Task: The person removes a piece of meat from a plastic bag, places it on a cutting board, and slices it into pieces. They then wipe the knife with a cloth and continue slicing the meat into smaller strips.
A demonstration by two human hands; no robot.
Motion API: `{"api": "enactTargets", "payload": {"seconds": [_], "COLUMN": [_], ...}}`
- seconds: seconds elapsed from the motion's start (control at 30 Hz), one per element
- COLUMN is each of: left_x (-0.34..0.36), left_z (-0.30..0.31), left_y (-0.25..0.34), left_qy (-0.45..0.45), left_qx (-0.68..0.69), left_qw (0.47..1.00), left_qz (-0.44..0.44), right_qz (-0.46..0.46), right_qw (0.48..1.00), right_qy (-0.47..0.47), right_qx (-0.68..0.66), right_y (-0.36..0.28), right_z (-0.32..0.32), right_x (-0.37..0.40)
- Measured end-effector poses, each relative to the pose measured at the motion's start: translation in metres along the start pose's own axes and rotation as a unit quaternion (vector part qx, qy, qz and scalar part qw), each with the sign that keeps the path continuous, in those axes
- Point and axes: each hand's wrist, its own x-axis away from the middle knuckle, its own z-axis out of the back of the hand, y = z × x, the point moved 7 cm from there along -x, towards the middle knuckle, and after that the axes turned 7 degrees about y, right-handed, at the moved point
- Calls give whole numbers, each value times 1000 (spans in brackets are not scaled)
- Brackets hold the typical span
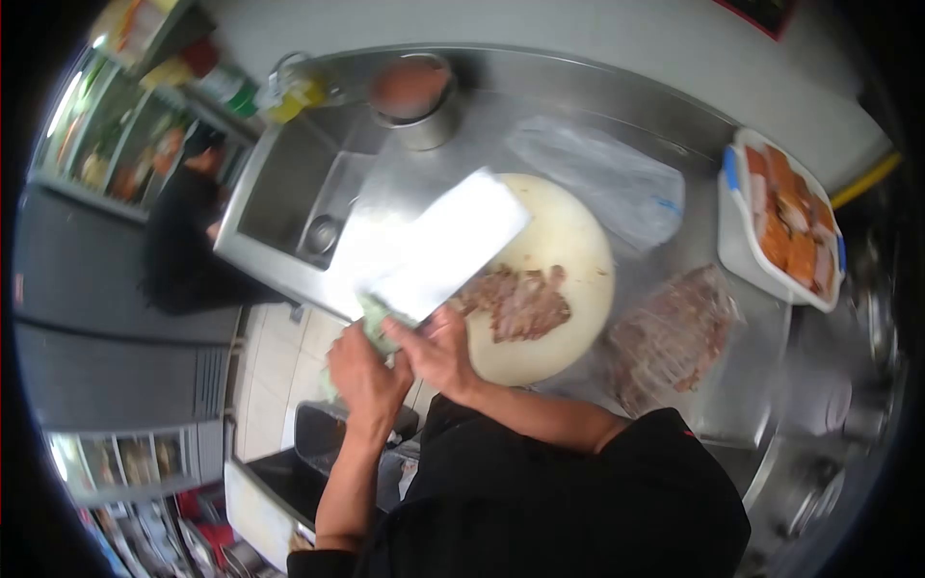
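A broad cleaver, its blade bright with glare, extends up and right from my hands over the edge of a round cutting board. Bunched at the blade's lower end is a pale green cloth. My left hand is closed on the cloth. My right hand is closed at the base of the cleaver, its thumb lying across the cloth. The cleaver's handle is hidden by the hands and cloth. Flattened pieces of raw meat lie on the board, partly behind the blade.
Bagged meat and a clear plastic bag lie right of the board. A white tub holds orange-brown pieces. A metal pot stands beside the sink. Another person is beyond the sink; a dark bin is below left.
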Motion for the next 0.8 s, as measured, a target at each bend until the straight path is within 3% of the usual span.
{"api": "enactTargets", "payload": {"seconds": [0.13,0.2,0.3,0.33,0.37,0.4,0.43,0.47,0.5,0.57,0.63,0.7,0.73,0.8], "left_x": [-1,-2,-4,-6,-2,4,11,10,10,18,24,33,33,30], "left_z": [-7,-11,-9,-10,-9,-18,-25,-19,-12,-10,-8,-10,-10,-6], "left_y": [-6,-14,-28,-30,-40,-49,-48,-43,-45,-40,-40,-35,-36,-38], "left_qy": [-17,-78,-75,-11,0,-80,-159,-178,-170,-219,-210,-272,-264,-258], "left_qx": [1,51,154,235,230,330,424,471,473,554,577,622,626,580], "left_qw": [998,986,965,955,955,896,811,765,763,672,653,595,591,668], "left_qz": [65,137,201,179,189,285,370,403,406,439,443,431,434,388], "right_qz": [55,59,50,70,90,86,92,99,98,21,-2,-96,-87,-102], "right_qw": [989,978,977,971,964,963,968,970,970,984,983,953,948,946], "right_qy": [-19,-43,-119,-117,-115,-128,-84,-38,-47,-78,-90,-256,-284,-278], "right_qx": [139,197,167,194,221,221,219,217,220,158,157,130,114,130], "right_y": [-5,-16,-25,-32,-38,-40,-46,-51,-55,-55,-43,-26,-20,-14], "right_z": [5,2,-2,6,11,14,23,31,30,21,18,-5,-11,-15], "right_x": [-9,-9,-5,-4,-5,-8,-14,-19,-24,-38,-49,-44,-43,-40]}}
